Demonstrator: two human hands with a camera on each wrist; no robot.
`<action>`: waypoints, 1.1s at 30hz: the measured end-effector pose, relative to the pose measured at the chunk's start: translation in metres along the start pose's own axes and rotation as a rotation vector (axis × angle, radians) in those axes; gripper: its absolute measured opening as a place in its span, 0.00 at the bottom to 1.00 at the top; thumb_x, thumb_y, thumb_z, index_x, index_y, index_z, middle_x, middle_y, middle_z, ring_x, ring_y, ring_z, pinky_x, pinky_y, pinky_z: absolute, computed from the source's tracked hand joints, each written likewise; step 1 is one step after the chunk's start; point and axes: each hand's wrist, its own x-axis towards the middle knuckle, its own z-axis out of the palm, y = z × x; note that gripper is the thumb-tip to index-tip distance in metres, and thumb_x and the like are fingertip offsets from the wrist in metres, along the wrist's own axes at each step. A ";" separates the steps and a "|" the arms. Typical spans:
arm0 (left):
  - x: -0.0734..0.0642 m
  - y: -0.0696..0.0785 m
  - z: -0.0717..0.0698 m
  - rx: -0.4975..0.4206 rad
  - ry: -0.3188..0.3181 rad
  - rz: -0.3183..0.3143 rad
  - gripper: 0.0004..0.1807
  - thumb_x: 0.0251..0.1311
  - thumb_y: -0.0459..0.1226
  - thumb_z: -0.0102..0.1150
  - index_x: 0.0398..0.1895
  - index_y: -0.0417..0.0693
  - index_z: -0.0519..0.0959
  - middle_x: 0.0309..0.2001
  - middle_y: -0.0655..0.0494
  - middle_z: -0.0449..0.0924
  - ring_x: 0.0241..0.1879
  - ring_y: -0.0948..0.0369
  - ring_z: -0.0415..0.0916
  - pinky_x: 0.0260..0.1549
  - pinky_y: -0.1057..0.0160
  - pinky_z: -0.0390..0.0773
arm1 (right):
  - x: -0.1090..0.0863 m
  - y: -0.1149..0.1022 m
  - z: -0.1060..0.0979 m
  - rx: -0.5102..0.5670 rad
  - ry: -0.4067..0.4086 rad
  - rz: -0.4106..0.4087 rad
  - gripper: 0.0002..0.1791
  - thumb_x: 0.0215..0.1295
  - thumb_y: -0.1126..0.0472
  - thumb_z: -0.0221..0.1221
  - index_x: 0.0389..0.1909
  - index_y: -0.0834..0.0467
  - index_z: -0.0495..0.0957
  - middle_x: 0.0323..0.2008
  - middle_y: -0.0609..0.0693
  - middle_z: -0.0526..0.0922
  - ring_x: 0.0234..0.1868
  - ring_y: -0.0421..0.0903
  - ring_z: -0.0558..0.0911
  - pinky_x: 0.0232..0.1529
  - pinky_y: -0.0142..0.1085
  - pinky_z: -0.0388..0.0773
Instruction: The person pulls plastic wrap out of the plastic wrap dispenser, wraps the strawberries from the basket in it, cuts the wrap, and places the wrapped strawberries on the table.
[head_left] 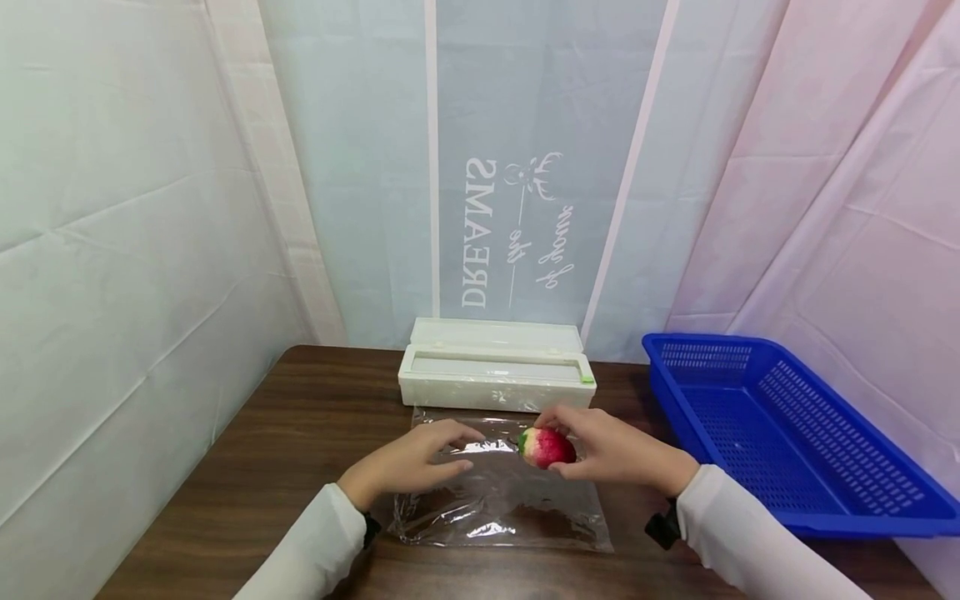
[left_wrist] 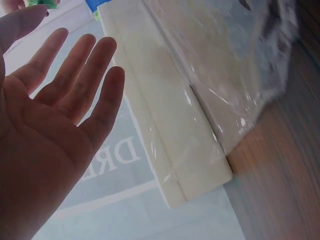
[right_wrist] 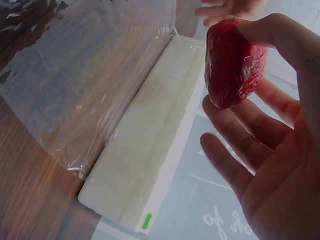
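Note:
My right hand (head_left: pixel 611 446) pinches a large red strawberry (head_left: pixel 547 447) between thumb and fingers, its cream and green end pointing left. In the right wrist view the strawberry (right_wrist: pixel 232 62) has a shiny, wrinkled surface, like film around it. Over on the left, my left hand (head_left: pixel 416 458) holds nothing, its fingers loosely spread in the left wrist view. Beneath both hands a sheet of clear cling film (head_left: pixel 517 508) lies on the dark wooden table. It runs up to a white cling film dispenser (head_left: pixel 495 392), whose lid (head_left: pixel 495 333) stands raised.
A blue perforated plastic basket (head_left: pixel 675 400) stands at the right. Behind the dispenser hangs a pale curtain (head_left: pixel 360 167) with printed lettering, and white cloth (head_left: pixel 135 250) hangs along the left side. The wooden table (head_left: pixel 247 483) extends to the left of the film.

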 end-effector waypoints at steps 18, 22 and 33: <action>0.023 0.020 0.014 -0.088 0.061 0.075 0.29 0.58 0.52 0.58 0.59 0.51 0.68 0.54 0.58 0.74 0.52 0.68 0.69 0.49 0.58 0.77 | 0.017 -0.016 0.023 0.140 -0.023 -0.038 0.30 0.54 0.48 0.66 0.55 0.50 0.65 0.46 0.41 0.79 0.44 0.34 0.77 0.45 0.38 0.80; 0.023 0.022 0.014 -0.083 0.051 0.072 0.28 0.58 0.52 0.58 0.59 0.51 0.68 0.53 0.59 0.74 0.51 0.69 0.69 0.48 0.61 0.78 | 0.016 -0.017 0.024 0.139 -0.037 -0.003 0.30 0.54 0.45 0.65 0.55 0.47 0.65 0.48 0.41 0.77 0.45 0.35 0.77 0.46 0.42 0.80; 0.017 0.021 0.019 -0.074 -0.012 0.016 0.28 0.57 0.53 0.59 0.56 0.50 0.70 0.51 0.60 0.76 0.46 0.71 0.71 0.44 0.69 0.77 | 0.007 -0.012 0.037 0.140 -0.082 -0.029 0.26 0.57 0.54 0.64 0.56 0.45 0.66 0.44 0.41 0.79 0.41 0.33 0.77 0.44 0.42 0.80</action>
